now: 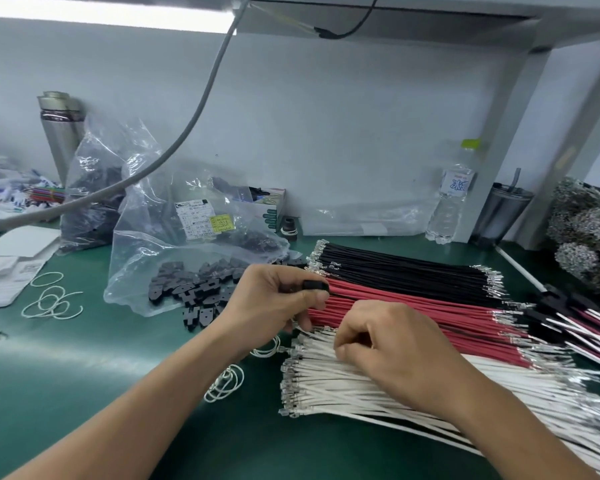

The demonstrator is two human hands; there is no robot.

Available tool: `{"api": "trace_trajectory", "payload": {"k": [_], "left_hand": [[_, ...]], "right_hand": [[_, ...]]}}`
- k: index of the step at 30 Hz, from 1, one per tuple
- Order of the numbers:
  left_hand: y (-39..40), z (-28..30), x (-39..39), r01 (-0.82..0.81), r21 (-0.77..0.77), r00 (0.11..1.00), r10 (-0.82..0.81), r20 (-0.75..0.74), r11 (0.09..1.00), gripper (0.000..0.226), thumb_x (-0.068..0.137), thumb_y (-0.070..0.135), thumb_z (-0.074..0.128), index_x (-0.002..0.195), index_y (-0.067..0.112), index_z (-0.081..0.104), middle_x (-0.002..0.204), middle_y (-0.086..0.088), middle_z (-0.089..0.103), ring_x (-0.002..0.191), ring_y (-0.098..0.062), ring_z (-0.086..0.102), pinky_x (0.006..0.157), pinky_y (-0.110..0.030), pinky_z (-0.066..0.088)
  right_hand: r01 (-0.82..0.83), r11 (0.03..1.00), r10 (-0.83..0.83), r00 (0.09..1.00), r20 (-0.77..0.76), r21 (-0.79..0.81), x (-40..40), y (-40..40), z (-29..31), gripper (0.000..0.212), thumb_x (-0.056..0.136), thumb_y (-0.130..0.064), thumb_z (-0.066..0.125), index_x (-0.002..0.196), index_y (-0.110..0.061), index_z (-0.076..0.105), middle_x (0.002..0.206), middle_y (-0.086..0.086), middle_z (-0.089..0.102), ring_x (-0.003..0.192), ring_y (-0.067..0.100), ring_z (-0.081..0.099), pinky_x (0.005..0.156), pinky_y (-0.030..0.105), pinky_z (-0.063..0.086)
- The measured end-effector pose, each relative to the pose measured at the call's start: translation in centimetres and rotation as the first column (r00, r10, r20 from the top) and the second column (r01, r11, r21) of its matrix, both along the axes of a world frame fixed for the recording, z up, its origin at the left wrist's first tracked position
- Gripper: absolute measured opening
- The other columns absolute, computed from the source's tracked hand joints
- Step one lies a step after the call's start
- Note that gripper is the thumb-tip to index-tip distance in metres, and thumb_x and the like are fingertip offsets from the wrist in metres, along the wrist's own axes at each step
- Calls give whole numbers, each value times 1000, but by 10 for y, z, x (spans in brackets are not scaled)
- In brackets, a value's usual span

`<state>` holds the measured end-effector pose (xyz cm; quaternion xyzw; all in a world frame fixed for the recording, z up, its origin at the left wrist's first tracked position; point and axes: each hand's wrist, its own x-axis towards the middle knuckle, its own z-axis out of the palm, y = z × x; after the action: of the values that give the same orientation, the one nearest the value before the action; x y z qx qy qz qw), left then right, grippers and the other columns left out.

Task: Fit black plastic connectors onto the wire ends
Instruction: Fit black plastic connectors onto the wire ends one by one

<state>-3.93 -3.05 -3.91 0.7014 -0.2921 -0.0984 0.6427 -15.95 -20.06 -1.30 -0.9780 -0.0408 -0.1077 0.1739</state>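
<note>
Green bench mat (84, 375), bearing fanned rows of white wires (378, 393), red wires (413, 310) and black wires (395, 265) for quick picking; right hand (388, 344) curled, pinching among white ends; left hand (274, 299) gripping one small black plastic connector (315, 285), ready for fitting.

Bright, even workbench light with wide-angle bending

A light strip (108, 19) above and left of the hands blows out to white; it lays a soft sheen on the green mat (84, 375) beneath the left forearm, shadows stay faint, and edges to the far left and right smear and curve.
</note>
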Motion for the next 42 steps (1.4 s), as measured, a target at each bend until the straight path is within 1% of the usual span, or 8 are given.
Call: {"api": "trace_trajectory", "payload": {"k": [9,13,20,28,32,35,39,42], "left_hand": [[0,0,1,-9,5,1000,9,-6,1000,15,85,21,83,99,24,83,83,-6,80,61,-19,67,49,-26,53],[0,0,0,-7,-3,1000,7,-7,1000,15,85,20,82,99,22,83,83,-7,80,59,-13,68,47,-24,53],[0,0,0,1,-3,1000,-1,-29,1000,16,85,16,82,101,19,82,83,-8,80,59,-18,71,48,-24,54],[1,3,-2,29,-11,997,-29,-77,1000,18,82,14,83,99,18,83,88,-11,80,67,-24,76,52,-24,58],[1,5,-4,38,-23,994,-40,-104,999,26,74,23,84,99,18,83,90,-12,80,72,-26,78,54,-24,58],[1,7,-5,53,-53,990,-60,-131,997,28,73,22,84,100,16,83,91,-13,80,70,-24,77,53,-22,57],[3,10,-5,87,-105,981,-104,-166,991,29,74,21,84,102,14,82,94,-15,79,67,-22,76,54,-24,58],[3,10,-5,87,-87,979,-101,-175,992,27,76,22,83,102,16,82,95,-14,80,69,-22,76,56,-25,59]], "right_hand": [[-47,987,45,999,18,156,-1,-7,7,13,91,-33,70,85,-41,61,83,-24,66,74,0,63,61,17,45],[-33,978,39,999,-26,205,-3,-6,-1,19,84,-36,79,96,-46,66,87,-28,67,78,-3,65,70,22,53],[-49,971,19,991,130,235,-3,-11,1,9,93,-30,68,86,-37,69,85,-23,65,78,2,62,66,21,47],[-71,576,-177,962,208,814,7,-33,65,5,83,-19,75,81,-22,77,58,3,55,49,11,41,40,17,32],[-124,802,-89,943,321,585,6,-31,97,11,85,-13,76,76,-20,77,50,-16,59,45,0,52,46,5,36],[-57,945,-38,959,281,322,-1,-24,108,11,83,-21,78,75,-29,76,68,-18,70,67,2,66,60,8,46],[-5,999,-28,810,585,54,-26,-13,105,11,90,-29,73,80,-33,72,78,-19,63,75,1,58,63,9,39],[-97,987,-18,734,679,131,-34,-11,113,8,96,-37,63,95,-33,69,81,-21,62,74,3,59,67,14,45]]}}
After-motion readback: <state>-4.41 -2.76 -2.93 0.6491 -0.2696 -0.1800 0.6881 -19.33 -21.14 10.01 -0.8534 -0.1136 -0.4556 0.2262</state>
